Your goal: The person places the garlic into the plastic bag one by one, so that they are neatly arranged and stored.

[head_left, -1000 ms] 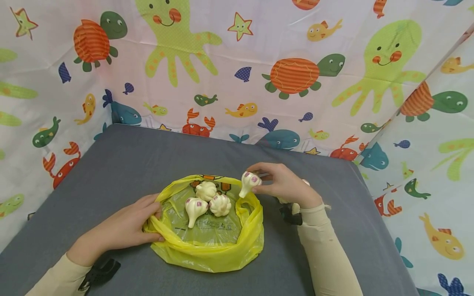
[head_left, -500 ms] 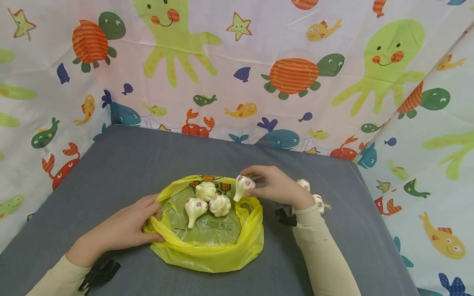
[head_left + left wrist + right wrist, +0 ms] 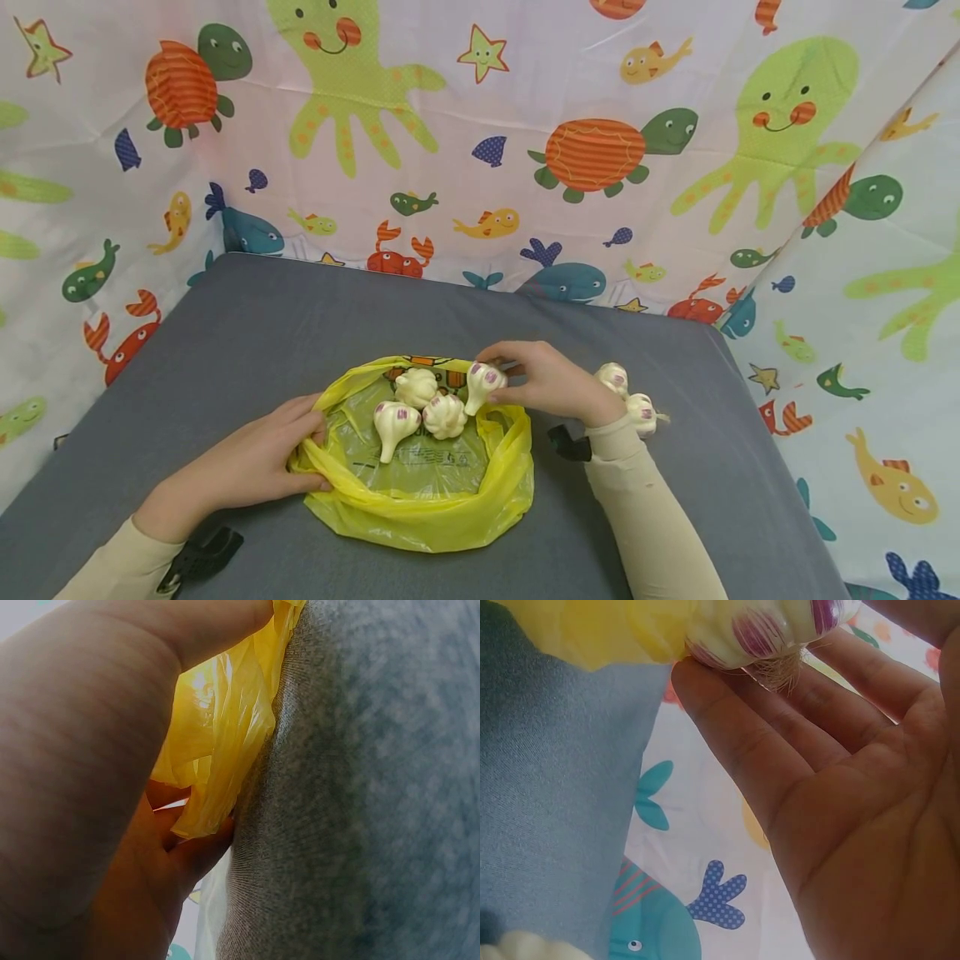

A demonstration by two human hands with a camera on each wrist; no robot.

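Yellow bag [image 3: 427, 527], three garlics [image 3: 396, 421] inside. Left hand [image 3: 258, 454] gripping it, 9 o'clock. Right hand [image 3: 551, 383] pinching another garlic [image 3: 485, 382], 2ish. Two more garlics [image 3: 641, 413] outside, nearer 3.

Seen from the head, forward and down across the tabletop [image 3: 337, 312]. Shot close from both wrists, sharing the yellow bag [image 3: 431, 527] with the head view.

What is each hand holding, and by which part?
The right hand holds a garlic bulb by its body, near the root end; the left hand grips the yellow bag by its rim.
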